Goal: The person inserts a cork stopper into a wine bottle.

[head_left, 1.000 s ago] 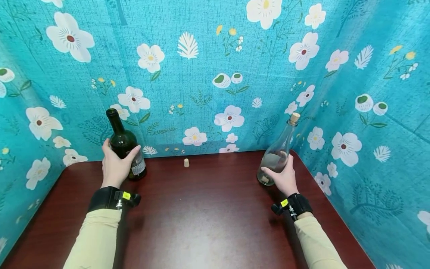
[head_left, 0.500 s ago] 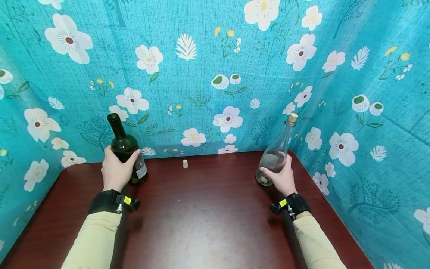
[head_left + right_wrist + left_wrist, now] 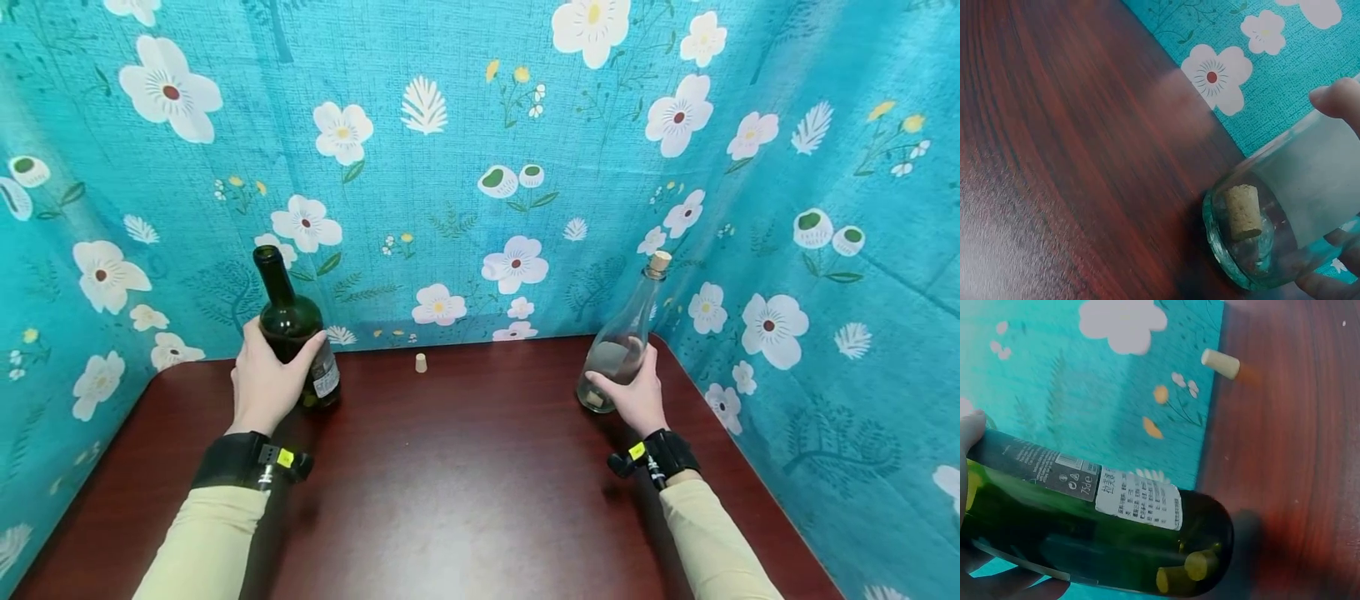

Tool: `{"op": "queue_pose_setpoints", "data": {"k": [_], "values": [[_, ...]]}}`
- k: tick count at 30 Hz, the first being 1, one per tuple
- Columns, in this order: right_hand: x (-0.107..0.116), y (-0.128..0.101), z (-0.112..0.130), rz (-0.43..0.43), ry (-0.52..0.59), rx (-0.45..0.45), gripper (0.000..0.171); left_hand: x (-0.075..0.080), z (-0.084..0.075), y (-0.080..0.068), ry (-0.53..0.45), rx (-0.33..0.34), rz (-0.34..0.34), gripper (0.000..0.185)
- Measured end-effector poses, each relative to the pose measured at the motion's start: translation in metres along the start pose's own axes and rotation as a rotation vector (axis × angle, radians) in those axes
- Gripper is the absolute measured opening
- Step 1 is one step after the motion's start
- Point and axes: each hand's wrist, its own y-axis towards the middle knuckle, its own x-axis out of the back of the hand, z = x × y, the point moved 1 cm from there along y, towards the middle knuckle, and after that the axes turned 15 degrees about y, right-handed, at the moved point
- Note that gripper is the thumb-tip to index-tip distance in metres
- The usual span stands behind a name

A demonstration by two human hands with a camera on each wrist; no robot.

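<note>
Turquoise floral fabric (image 3: 450, 187) is backing the counter (image 3: 465, 475), which is showing dark red-brown wood grain and some glare near the front. Left hand (image 3: 267, 379) is wrapping the body of a dark green wine bottle (image 3: 289, 317), thumb on the label side. Right hand (image 3: 637, 395) is gripping the lower body of a clear glass bottle (image 3: 609, 357). Key relation: bottles are sitting well apart, each already in its own hand, necks up; green one's axis is leaning left, clear one's right. Can't tell if the green base is touching down. Loose cork (image 3: 421, 362) is standing on end between them near the back edge, closer to the left hand. Another cork (image 3: 660, 261) is plugging the clear bottle's neck; no stopper is showing in the green one. Cork pieces (image 3: 1200, 565) are lying inside the green bottle, one cork (image 3: 1243, 212) inside the clear.
</note>
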Motion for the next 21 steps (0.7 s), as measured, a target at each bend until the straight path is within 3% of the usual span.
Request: {"op": "queue_pose_setpoints", "data": {"k": [4, 7, 12, 17, 21], "values": [[0.000, -0.002, 0.001, 0.008, -0.017, -0.045, 0.089, 0.011, -0.015, -0.011, -0.004, -0.078, -0.018, 0.095], [0.000, -0.003, 0.007, 0.009, -0.025, -0.051, 0.098, 0.017, -0.028, -0.020, -0.007, -0.147, -0.014, 0.093], [-0.001, -0.005, 0.033, -0.075, -0.014, -0.020, 0.116, 0.021, -0.050, -0.033, -0.051, -0.249, -0.025, 0.087], [-0.008, -0.010, 0.075, -0.189, 0.026, 0.071, 0.116, 0.023, -0.069, -0.043, -0.096, -0.340, -0.063, 0.081], [-0.017, -0.020, 0.112, -0.238, 0.066, 0.244, 0.107, 0.021, -0.081, -0.054, -0.110, -0.412, -0.090, 0.077]]}}
